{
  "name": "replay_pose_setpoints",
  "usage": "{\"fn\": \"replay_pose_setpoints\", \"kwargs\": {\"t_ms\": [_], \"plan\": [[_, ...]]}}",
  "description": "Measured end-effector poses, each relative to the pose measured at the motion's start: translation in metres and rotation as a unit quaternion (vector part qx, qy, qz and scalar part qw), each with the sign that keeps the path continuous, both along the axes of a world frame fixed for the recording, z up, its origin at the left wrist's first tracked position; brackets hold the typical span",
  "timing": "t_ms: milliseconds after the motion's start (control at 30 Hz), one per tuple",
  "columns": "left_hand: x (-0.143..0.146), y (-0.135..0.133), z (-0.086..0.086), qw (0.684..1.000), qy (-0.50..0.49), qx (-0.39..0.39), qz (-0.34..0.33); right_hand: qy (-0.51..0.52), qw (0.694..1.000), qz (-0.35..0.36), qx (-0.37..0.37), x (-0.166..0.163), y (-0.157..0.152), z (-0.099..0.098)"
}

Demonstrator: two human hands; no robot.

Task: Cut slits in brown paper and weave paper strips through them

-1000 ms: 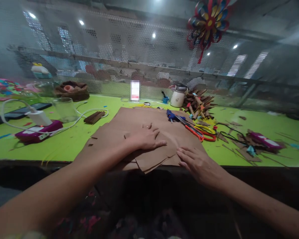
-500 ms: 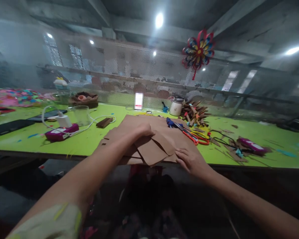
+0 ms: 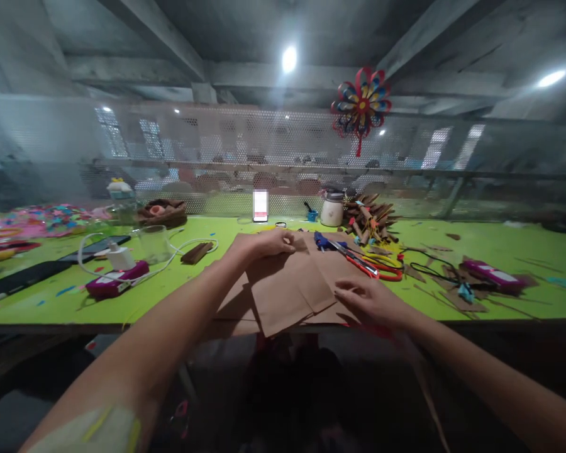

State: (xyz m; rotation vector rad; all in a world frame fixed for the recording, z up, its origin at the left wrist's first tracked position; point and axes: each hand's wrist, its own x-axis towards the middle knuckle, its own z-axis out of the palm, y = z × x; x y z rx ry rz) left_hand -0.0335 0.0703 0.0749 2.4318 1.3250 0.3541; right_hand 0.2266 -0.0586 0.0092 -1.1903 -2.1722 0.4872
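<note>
A stack of brown paper sheets (image 3: 287, 286) lies on the green table (image 3: 170, 277), overhanging its near edge. My left hand (image 3: 266, 242) is at the far edge of the sheets, fingers curled round the paper's top edge. My right hand (image 3: 370, 302) rests flat on the sheets' near right corner, fingers stretched out and pressing down. One sheet lies folded over the stack between my hands.
Scissors with red and yellow handles (image 3: 380, 264) and a blue glue gun (image 3: 325, 240) lie right of the paper. A pile of brown paper rolls (image 3: 370, 220), a white jar (image 3: 332, 211), a glass (image 3: 153, 242), a charger and cable (image 3: 117, 258) and phones stand around.
My left hand has moved from the middle of the sheets to their far edge and curled onto the paper. The camera has tilted up. My right hand stays on the near right corner.
</note>
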Motion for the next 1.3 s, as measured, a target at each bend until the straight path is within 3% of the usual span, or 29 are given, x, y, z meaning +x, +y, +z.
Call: {"fn": "replay_pose_setpoints", "kwargs": {"t_ms": [100,200,267,367,467,533,633,700,767,833,900,1000,1100,1200,1300], "plan": [[0.008,-0.003,0.024,0.995,0.005,0.003,-0.101,0.073,0.995,-0.031,-0.060,-0.001,0.021,0.027],[0.023,-0.011,0.043,0.977,0.036,-0.001,-0.212,0.144,0.979,0.022,-0.143,-0.008,0.039,0.045],[0.037,-0.015,0.051,0.965,0.075,0.010,-0.253,0.186,0.960,0.070,-0.196,-0.015,0.048,0.047],[0.058,-0.018,0.060,0.949,0.144,0.043,-0.277,0.265,0.927,0.094,-0.249,-0.026,0.058,0.038],[0.072,-0.017,0.064,0.944,0.169,0.129,-0.251,0.363,0.885,0.031,-0.289,-0.032,0.064,0.024],[0.073,-0.018,0.061,0.943,0.126,0.218,-0.217,0.406,0.863,-0.005,-0.301,-0.032,0.066,0.016],[0.065,-0.030,0.039,0.947,0.044,0.274,-0.161,0.424,0.843,-0.026,-0.329,-0.029,0.063,0.008],[0.057,-0.045,0.010,0.957,0.027,0.245,-0.150,0.424,0.827,-0.037,-0.367,-0.027,0.057,0.005],[0.049,-0.063,-0.023,0.958,0.031,0.217,-0.186,0.417,0.817,-0.049,-0.396,-0.027,0.049,0.002],[0.042,-0.077,-0.054,0.967,0.009,0.201,-0.156,0.388,0.824,-0.062,-0.409,-0.028,0.042,0.001],[0.037,-0.085,-0.076,0.969,-0.017,0.198,-0.144,0.325,0.850,-0.070,-0.409,-0.027,0.038,0.001],[0.033,-0.087,-0.087,0.968,-0.045,0.204,-0.142,0.159,0.909,-0.086,-0.374,-0.015,0.042,0.008],[0.031,-0.087,-0.085,0.965,-0.051,0.213,-0.146,-0.028,0.964,-0.171,-0.202,0.011,0.063,0.021],[0.029,-0.088,-0.083,0.963,-0.025,0.232,-0.133,-0.195,0.953,-0.232,0.015,0.038,0.090,0.027],[0.026,-0.086,-0.086,0.970,0.007,0.219,-0.105,-0.317,0.921,-0.216,0.068,0.053,0.110,0.014]]}}
